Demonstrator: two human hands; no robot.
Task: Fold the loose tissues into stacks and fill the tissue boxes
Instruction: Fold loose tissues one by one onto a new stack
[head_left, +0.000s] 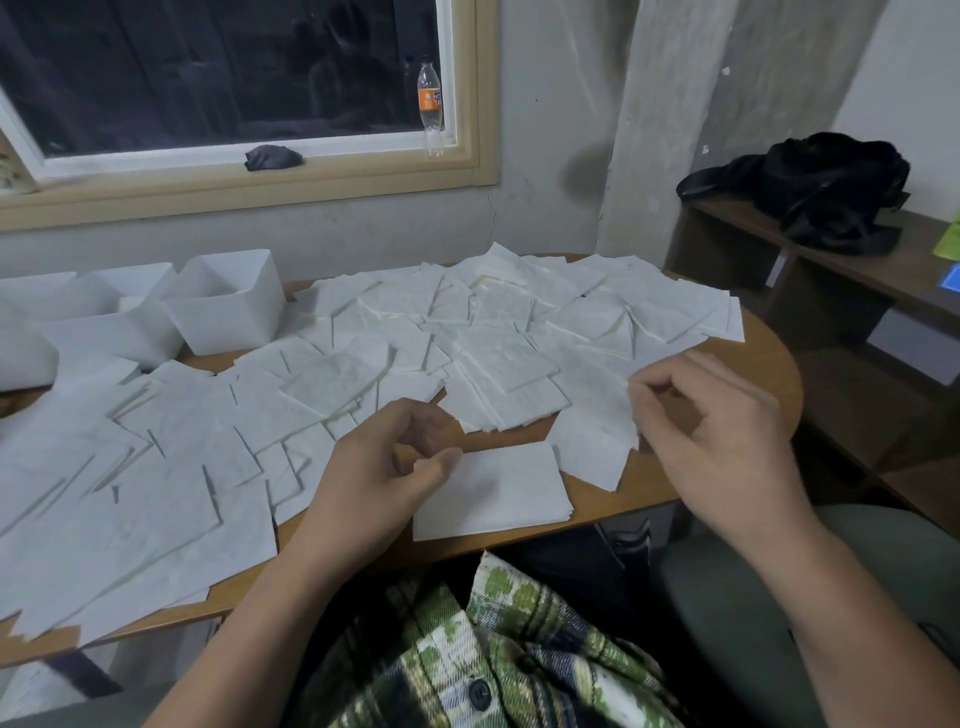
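Loose white tissues (415, 338) cover most of the wooden table (748, 364). A small folded stack of tissues (498, 488) lies at the table's near edge. My left hand (384, 457) rests at the stack's left corner, thumb and curled fingers pinching that corner. My right hand (711, 421) is to the right, its fingertips pinching the edge of a single tissue (592, 447) that lies just right of the stack. Several white open tissue boxes (228, 312) stand at the table's far left.
A plastic bottle (430, 98) and a dark cloth (272, 157) sit on the window sill. A black bag (810, 192) lies on a wooden shelf unit to the right. A plaid shirt (488, 649) covers my lap below the table edge.
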